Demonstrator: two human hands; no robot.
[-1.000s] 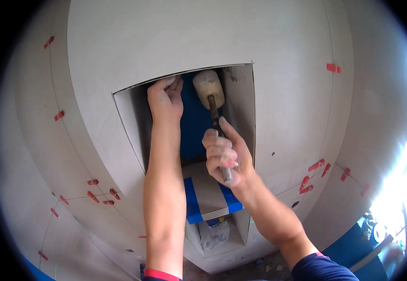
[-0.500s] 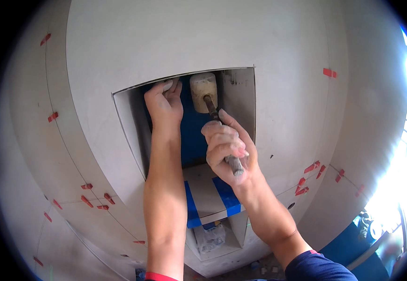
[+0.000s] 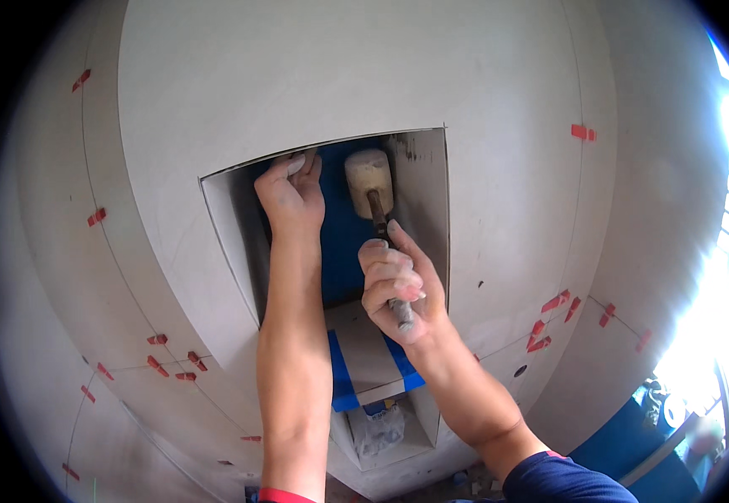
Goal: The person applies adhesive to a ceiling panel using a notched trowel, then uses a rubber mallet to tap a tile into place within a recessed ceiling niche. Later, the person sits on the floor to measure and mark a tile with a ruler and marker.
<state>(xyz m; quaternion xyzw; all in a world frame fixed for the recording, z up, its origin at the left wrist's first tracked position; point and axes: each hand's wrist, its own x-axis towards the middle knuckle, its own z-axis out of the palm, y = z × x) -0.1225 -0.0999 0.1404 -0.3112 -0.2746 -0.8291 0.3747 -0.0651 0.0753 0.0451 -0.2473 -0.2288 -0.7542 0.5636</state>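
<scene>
Cream-headed mallet [image 3: 369,186] held inside wall recess [image 3: 425,189], before blue back panel [image 3: 341,260]; right hand [image 3: 401,289] wraps its handle [image 3: 378,211] near lower end, likely for leverage. Left hand [image 3: 291,193], fingers curled, at recess's top edge, perhaps for steadying; whether it grips anything, cannot tell. Blue tape [image 3: 342,373] crosses ledge [image 3: 368,345] below, perhaps holding it in place.

Bare left hand [image 3: 291,194]: fingertips indistinct. Slim brown mallet handle [image 3: 378,214]: middle hidden by bare right hand [image 3: 405,289]. Navy-blue, red-trimmed sleeve [image 3: 566,480]: cut by lower edge. Clear plastic bag [image 3: 379,431]: contents indistinct.
</scene>
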